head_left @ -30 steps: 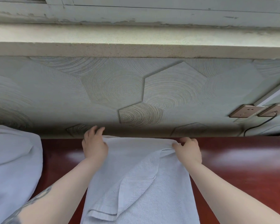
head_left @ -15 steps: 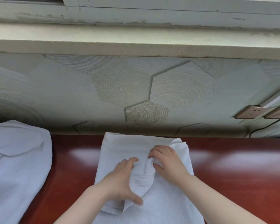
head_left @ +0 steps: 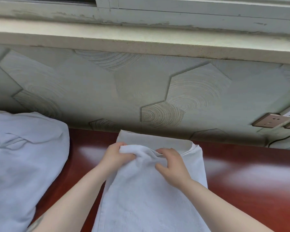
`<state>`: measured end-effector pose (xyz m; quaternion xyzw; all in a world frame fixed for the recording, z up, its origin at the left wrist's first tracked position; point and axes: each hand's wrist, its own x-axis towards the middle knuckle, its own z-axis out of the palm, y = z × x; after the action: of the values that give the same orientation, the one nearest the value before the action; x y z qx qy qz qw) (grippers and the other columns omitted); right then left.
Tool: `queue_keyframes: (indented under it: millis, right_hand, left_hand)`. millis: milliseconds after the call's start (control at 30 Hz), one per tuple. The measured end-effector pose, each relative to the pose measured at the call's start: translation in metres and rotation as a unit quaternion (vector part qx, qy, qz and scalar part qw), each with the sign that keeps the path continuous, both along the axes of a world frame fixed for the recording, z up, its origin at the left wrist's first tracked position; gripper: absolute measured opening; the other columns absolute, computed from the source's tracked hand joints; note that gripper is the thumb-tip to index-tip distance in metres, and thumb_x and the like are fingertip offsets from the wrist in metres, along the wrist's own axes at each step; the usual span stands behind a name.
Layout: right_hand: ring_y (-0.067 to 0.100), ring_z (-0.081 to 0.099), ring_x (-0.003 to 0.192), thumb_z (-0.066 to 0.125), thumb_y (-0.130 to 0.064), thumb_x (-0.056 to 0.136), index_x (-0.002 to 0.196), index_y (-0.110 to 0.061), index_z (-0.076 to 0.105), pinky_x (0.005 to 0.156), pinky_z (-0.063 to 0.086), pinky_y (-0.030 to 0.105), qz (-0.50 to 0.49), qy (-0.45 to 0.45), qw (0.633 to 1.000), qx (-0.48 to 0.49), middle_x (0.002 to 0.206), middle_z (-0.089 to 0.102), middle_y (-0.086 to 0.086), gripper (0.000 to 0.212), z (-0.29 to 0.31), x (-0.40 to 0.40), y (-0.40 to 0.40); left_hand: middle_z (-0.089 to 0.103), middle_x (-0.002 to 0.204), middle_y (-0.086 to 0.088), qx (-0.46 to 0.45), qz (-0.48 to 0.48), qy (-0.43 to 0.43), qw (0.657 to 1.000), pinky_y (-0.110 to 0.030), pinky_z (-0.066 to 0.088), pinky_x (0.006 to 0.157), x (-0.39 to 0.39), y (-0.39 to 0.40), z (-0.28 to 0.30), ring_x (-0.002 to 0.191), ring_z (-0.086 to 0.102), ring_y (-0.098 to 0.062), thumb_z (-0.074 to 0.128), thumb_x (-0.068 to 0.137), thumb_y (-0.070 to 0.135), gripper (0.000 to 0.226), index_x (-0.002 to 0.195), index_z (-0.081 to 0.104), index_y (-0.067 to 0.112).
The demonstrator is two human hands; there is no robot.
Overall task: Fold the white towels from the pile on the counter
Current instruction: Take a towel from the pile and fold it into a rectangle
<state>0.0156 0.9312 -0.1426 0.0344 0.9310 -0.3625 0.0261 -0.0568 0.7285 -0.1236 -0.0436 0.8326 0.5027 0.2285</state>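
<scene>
Left hand [head_left: 115,156] pinching towel [head_left: 144,190] fold | right hand [head_left: 172,166] curled, gripping it | counter [head_left: 241,178]

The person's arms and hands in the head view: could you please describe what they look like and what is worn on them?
Both arms are bare, with no sleeves in view. The left hand and right hand wear no gloves, and no rings, watch or bracelets show. A dark tattoo marks the left forearm near the frame's bottom edge.

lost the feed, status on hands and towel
Left hand and right hand both pinching towel fold. Towel flat on counter. Pile at left, nothing blocking.
</scene>
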Motion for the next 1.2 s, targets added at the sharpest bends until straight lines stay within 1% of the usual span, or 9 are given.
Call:
queue_keyframes:
  millis: [167,367,567,667,800,933,1067,1133,1200]
  right_hand:
    - [0.019,0.048,0.123,0.059,-0.021,0.089,0.134,-0.022,0.049,0.102,0.034,0.029,-0.025,0.001,0.994,0.11,0.13,0.056,-0.003,0.047,0.005,-0.027,-0.001]
    - [0.016,0.037,0.129,0.052,-0.017,0.092,0.129,-0.027,0.051,0.1,0.027,0.027,-0.003,-0.035,0.982,0.184,0.135,0.049,-0.008,0.038,-0.001,-0.038,-0.012]
    - [0.02,0.035,0.129,0.06,-0.019,0.088,0.141,-0.023,0.035,0.099,0.034,0.031,-0.009,-0.138,0.97,0.201,0.141,0.039,-0.003,0.059,-0.006,-0.049,-0.014]
    - [0.022,0.034,0.127,0.062,-0.018,0.083,0.141,-0.023,0.034,0.095,0.038,0.033,-0.01,-0.159,0.967,0.2,0.137,0.037,-0.001,0.065,-0.008,-0.056,-0.011]
    - [0.022,0.034,0.127,0.058,-0.027,0.088,0.138,-0.026,0.039,0.097,0.038,0.034,-0.05,-0.183,0.972,0.138,0.132,0.039,0.002,0.053,-0.012,-0.07,-0.005]
    - [0.024,0.039,0.12,0.054,-0.038,0.093,0.114,-0.023,0.053,0.094,0.036,0.035,-0.088,-0.157,0.966,0.183,0.121,0.045,0.003,0.026,-0.012,-0.081,0.003]
    - [0.021,0.044,0.113,0.052,-0.042,0.092,0.094,-0.028,0.044,0.088,0.031,0.033,-0.06,-0.115,0.962,0.241,0.115,0.052,-0.001,0.017,-0.013,-0.08,0.013]
    - [0.02,0.045,0.112,0.049,-0.045,0.094,0.094,-0.028,0.041,0.086,0.03,0.032,-0.041,-0.105,0.958,0.264,0.113,0.054,-0.003,0.019,-0.013,-0.077,0.024]
    - [0.02,0.046,0.112,0.044,-0.051,0.094,0.092,-0.027,0.039,0.087,0.029,0.033,-0.033,-0.114,0.949,0.293,0.11,0.055,-0.004,0.025,-0.012,-0.07,0.039]
  left_hand:
    - [0.069,0.087,-0.004,-0.019,0.096,0.044,0.994,-0.034,0.049,0.07,-0.033,-0.008,-0.012,0.085,0.065,-0.025,0.075,0.073,0.011,0.015,0.08,0.064,0.017]
    - [0.068,0.081,-0.002,-0.053,0.075,0.064,0.994,-0.029,0.045,0.067,-0.05,-0.006,-0.03,0.081,0.065,-0.023,0.075,0.076,0.011,0.01,0.075,0.066,0.015]
    - [0.069,0.079,-0.007,-0.025,0.051,0.067,0.996,-0.028,0.041,0.063,-0.071,0.007,-0.039,0.074,0.06,-0.021,0.072,0.077,0.01,0.007,0.079,0.069,0.004]
    - [0.069,0.082,-0.015,-0.052,0.009,0.063,0.997,-0.03,0.038,0.064,-0.08,0.006,-0.043,0.076,0.059,-0.026,0.064,0.076,0.027,0.031,0.08,0.065,-0.004]
    - [0.057,0.08,-0.006,-0.099,-0.066,0.103,0.988,-0.032,0.034,0.065,-0.088,0.008,-0.052,0.078,0.052,-0.022,0.057,0.09,0.019,0.022,0.071,0.055,0.008]
    - [0.049,0.101,0.001,-0.197,-0.15,0.176,0.953,-0.034,0.042,0.072,-0.087,0.01,-0.06,0.09,0.052,-0.02,0.05,0.096,0.029,0.018,0.098,0.061,0.015]
    - [0.062,0.116,-0.002,-0.255,-0.244,0.314,0.881,-0.037,0.041,0.083,-0.088,0.008,-0.066,0.106,0.057,-0.03,0.044,0.094,0.034,0.035,0.113,0.069,0.017]
    - [0.055,0.136,-0.002,-0.243,-0.26,0.275,0.893,-0.035,0.037,0.1,-0.09,0.007,-0.066,0.126,0.049,-0.025,0.039,0.1,0.032,0.04,0.132,0.056,0.015]
    - [0.053,0.139,-0.002,-0.242,-0.247,0.224,0.911,-0.03,0.035,0.103,-0.092,0.005,-0.065,0.129,0.047,-0.021,0.038,0.102,0.031,0.04,0.138,0.05,0.016]
